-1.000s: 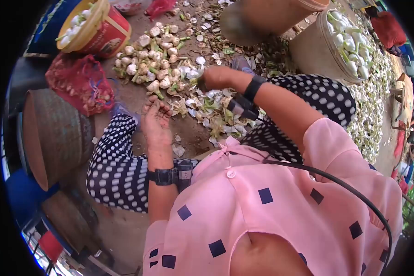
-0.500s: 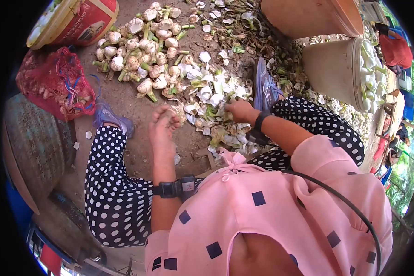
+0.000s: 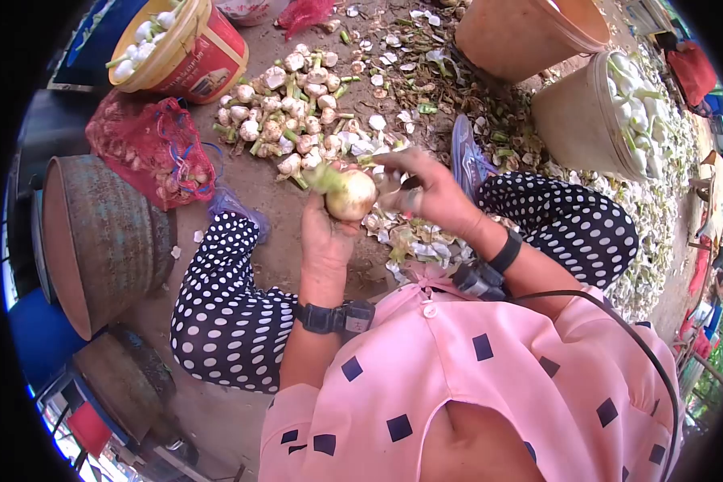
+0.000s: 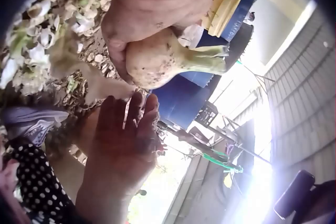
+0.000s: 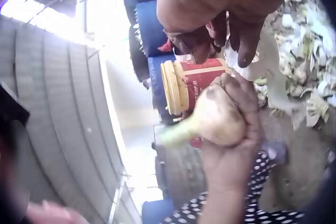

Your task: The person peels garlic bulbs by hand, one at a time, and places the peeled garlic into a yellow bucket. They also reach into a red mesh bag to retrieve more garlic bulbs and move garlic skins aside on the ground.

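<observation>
A pale garlic bulb with a short green stem lies in my left hand, whose fingers and thumb curl round it. Just right of the bulb is my right hand, blurred, its fingers extended and apart from the bulb. In the left wrist view the bulb is gripped from above by the left hand, and the right hand reaches up below it with nearly straight fingers. The right wrist view shows a blurred whitish peel beside the right hand's fingertips; whether they touch it I cannot tell.
A garlic pile lies on the ground ahead, with loose peels beside it. Around stand a yellow-red bucket, an orange bucket, a pale bucket of bulbs and a rusty drum. A red net bag lies left.
The left hand, earlier without a bulb, now holds one. The right hand has moved from over the peels to beside the left hand, and its fingers have spread.
</observation>
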### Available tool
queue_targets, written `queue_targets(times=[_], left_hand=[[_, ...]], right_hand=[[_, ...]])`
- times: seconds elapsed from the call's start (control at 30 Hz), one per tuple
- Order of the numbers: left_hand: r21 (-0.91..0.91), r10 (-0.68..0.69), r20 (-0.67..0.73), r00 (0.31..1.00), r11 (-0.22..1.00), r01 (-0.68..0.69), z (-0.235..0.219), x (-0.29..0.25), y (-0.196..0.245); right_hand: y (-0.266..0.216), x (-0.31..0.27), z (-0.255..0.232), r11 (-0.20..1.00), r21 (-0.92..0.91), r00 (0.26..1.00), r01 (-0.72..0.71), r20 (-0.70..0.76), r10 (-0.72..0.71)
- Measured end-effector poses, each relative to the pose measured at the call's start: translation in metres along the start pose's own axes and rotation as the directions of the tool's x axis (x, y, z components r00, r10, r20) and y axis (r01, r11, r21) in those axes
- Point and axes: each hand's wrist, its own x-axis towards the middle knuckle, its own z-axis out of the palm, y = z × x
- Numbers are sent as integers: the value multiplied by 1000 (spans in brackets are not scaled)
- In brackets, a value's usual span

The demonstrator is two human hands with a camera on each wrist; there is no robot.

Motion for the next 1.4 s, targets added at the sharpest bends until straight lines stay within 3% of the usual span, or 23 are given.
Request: queue_targets(times=[0.1,0.17,0.2,0.3,0.37,0.57,0.6,0.67,0.77,0.8,0.83,0.87,0.9,0.97,1.0,1.03,1.1,1.13,1.23,1.3,1.33,1.37,1.4], left_hand=[[255,53,133,990,963,-85,21,-22,-9],[220,12,251,968,973,-69,35,-36,-12],[361,114,276,954,908,-212,39,-43,-13],[564,244,319,916,728,-390,48,-57,-11],[741,362,574,734,150,-654,40,-56,-12],[706,444,642,625,-24,-708,36,-65,-6],[706,449,640,623,-26,-707,34,-65,-5],[539,395,374,839,644,-543,30,-65,-1],[314,209,345,915,893,-322,27,-70,17],[317,145,330,933,914,-255,25,-67,20],[316,145,331,932,914,-254,25,-69,17],[266,156,222,963,940,-214,28,-72,10],[209,157,128,979,961,-182,35,-71,6],[844,294,262,919,393,-366,21,-68,4],[606,170,141,975,765,-221,14,-59,4],[387,67,150,986,914,-121,18,-66,9],[229,-293,293,910,946,230,14,-61,24],[237,-296,307,905,944,228,19,-58,23],[640,14,194,981,756,-138,22,-55,8],[761,369,492,788,257,-596,15,-49,-4],[676,220,366,904,605,-421,7,-56,6],[681,222,348,911,608,-409,15,-65,8],[611,223,290,931,705,-359,24,-70,10]], right_hand=[[-22,-7,14,958,-285,998,29,-40,-42],[-9,-5,18,959,252,976,-129,-139,168],[-25,-3,11,772,549,924,-321,2,382],[-27,-6,10,598,736,923,-318,95,374],[-26,-7,22,660,725,958,-198,1,286],[-46,-8,23,679,715,974,-168,12,228],[-49,-7,21,701,675,964,-230,62,257],[-47,-7,22,719,630,951,-291,111,288],[-36,-6,22,832,481,957,-275,52,287],[-34,-6,15,994,109,999,2,-49,3],[-32,-5,10,915,-293,954,276,-31,-297],[-25,-4,11,936,-258,961,238,-76,-265],[-30,-8,15,995,72,996,-64,-54,68],[-39,-11,16,946,246,977,-213,41,209],[-40,-13,14,906,361,975,-221,91,202],[-39,-13,11,851,469,971,-235,148,187],[-39,-10,5,845,418,938,-333,241,250],[-51,-9,0,795,491,934,-356,194,299],[-44,-4,2,888,372,961,-272,62,269],[-41,-6,7,936,248,968,-250,52,244],[-38,-5,9,743,559,917,-369,89,388],[-39,-6,13,438,788,842,-432,180,508],[-48,-4,21,509,765,831,-395,62,553]])
